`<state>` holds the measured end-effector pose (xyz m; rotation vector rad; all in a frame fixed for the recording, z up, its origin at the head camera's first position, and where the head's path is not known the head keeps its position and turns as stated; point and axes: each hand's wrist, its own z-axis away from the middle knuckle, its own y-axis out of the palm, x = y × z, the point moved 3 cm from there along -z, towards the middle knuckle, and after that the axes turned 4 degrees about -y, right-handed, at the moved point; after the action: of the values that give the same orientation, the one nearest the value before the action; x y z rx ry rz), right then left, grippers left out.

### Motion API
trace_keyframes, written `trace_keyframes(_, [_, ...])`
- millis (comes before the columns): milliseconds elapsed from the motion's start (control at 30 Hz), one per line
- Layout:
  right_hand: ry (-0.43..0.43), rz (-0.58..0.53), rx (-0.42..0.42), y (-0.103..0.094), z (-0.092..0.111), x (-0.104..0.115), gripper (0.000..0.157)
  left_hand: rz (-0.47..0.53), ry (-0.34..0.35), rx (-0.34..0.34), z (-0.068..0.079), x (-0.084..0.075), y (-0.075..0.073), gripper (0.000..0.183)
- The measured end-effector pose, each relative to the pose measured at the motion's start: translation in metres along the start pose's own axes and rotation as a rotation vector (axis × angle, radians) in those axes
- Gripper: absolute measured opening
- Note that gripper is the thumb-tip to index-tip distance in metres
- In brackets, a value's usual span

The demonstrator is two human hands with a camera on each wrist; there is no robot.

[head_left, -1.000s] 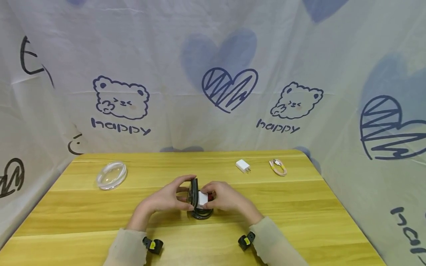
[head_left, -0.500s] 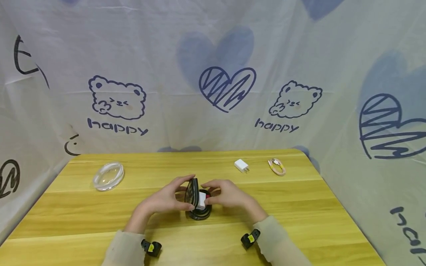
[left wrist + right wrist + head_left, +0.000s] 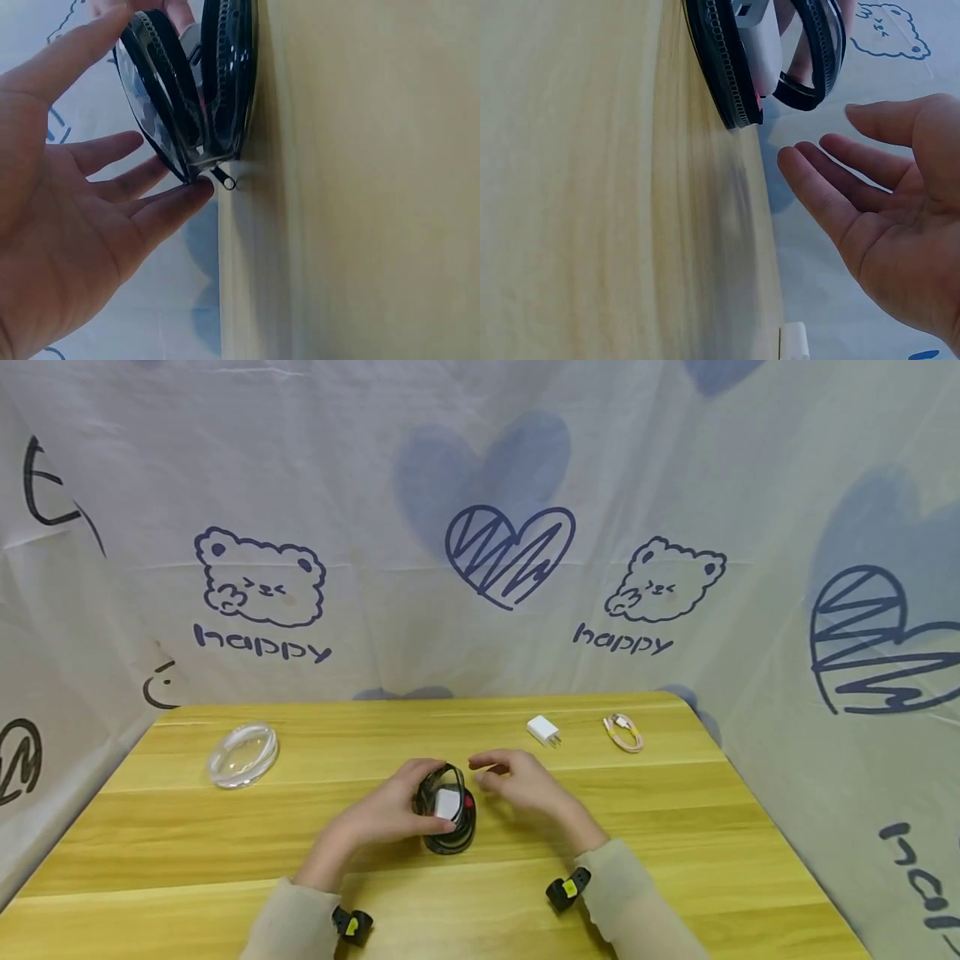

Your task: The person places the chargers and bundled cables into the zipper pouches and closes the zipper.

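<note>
A small round clear zip case (image 3: 454, 846) with black trim stands unzipped on the table, its lid tilted up. Between thumb and fingertips my left hand (image 3: 386, 810) holds the lid by its edges. Inside the case sits a white charger block (image 3: 763, 52), with a bit of red beside it. The zip pull (image 3: 224, 178) dangles at the hinge end in the left wrist view. My right hand (image 3: 525, 785) is just right of the case, apart from it, fingers loosely extended and holding nothing.
Behind my right hand lies a white plug adapter (image 3: 543, 729). A coiled pink cable (image 3: 625, 733) is farther right. At the back left of the wooden table (image 3: 187, 843) rests another clear round case (image 3: 243, 756) with white trim. A printed cloth (image 3: 375, 527) hangs behind.
My right hand has let go of the white charger block and drawn back to the right. The lid in my left hand has tipped toward the case's base.
</note>
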<state>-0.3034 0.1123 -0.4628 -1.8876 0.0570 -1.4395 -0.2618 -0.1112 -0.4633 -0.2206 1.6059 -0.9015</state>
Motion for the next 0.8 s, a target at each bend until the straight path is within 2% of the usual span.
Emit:
trace_keyframes(233, [0.009,-0.023,0.047,0.005,-0.002,-0.001,0.038,-0.033,-0.004,0.006,0.0,-0.008,0.007,0.091])
trace_keyframes(467, [0.015,-0.006,0.091,0.015,-0.002,0.001,0.038,-0.062,0.046,0.025,-0.002,-0.008,0.01,0.089])
trace_keyframes(800, [-0.014,0.044,0.094,0.021,-0.003,0.0,0.037,-0.008,0.044,0.053,-0.001,-0.004,0.009,0.089])
